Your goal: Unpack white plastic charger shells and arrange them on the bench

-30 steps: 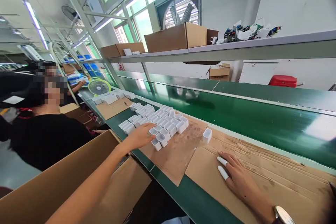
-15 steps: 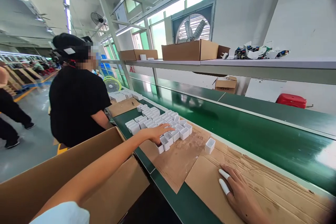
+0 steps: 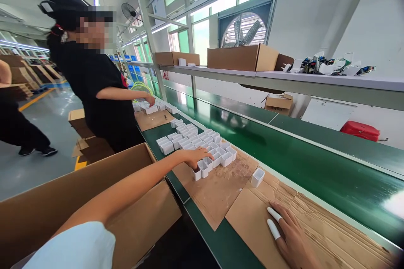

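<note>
My left hand (image 3: pixel 196 157) is on the near end of a group of small white open-topped plastic boxes (image 3: pixel 189 138). Its thumb dips by the nearest box (image 3: pixel 197 173), and the fingers reach across the tops of neighbouring ones, gripping at that edge; the fingertips are partly hidden. My right hand (image 3: pixel 292 231) lies flat on a cardboard sheet (image 3: pixel 246 214), fingers stretched out and holding nothing. White finger cots (image 3: pixel 274 229) cover two of its fingers. A single white box (image 3: pixel 258 177) stands apart, beyond the right hand's fingertips.
A large open carton (image 3: pixel 126 172) stands under my left arm. To the left, a co-worker in black (image 3: pixel 101 75) reaches over more white boxes (image 3: pixel 158 107). Along the bench runs a green belt (image 3: pixel 252 134). Overhead, a shelf (image 3: pixel 315 79) carries cartons and a heap of electronic parts.
The camera view has shifted slightly. The co-worker has straightened and turned, with an arm now stretched over the far boxes. My hands keep nearly the same places on the boxes and cardboard.
</note>
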A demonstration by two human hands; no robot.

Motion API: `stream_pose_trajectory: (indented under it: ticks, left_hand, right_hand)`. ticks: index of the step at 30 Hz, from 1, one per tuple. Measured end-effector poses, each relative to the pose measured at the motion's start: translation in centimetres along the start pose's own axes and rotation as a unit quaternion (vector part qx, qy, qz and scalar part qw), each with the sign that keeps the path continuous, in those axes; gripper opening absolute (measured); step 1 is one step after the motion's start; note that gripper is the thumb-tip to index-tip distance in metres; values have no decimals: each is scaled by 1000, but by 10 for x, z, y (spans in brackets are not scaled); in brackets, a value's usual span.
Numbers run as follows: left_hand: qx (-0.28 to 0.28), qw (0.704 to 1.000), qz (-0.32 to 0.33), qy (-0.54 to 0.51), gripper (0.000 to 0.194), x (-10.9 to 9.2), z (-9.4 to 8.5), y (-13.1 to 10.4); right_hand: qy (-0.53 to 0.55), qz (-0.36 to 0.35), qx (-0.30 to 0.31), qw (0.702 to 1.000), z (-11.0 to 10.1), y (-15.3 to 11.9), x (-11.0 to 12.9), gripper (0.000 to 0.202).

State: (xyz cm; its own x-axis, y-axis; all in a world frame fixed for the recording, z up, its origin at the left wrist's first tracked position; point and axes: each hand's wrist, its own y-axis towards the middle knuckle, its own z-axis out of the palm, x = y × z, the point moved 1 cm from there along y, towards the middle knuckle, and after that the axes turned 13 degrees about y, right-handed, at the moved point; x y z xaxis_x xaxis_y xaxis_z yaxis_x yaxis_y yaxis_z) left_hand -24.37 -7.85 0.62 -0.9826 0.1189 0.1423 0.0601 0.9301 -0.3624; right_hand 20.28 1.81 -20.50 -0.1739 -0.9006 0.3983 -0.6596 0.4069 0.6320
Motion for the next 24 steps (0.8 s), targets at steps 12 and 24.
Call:
stream_pose_trajectory:
  ticks: [12,24]
  left_hand:
    - [-113,990,-24,-77,68,-15,-5,-20]
    - [-218,969,-100,-60,74,-5,-47,-135]
  right_hand:
    - [-17,-6,9,1000,-6,4,4,29]
    - [-5,-52,14,999,-4,-5,-24,48]
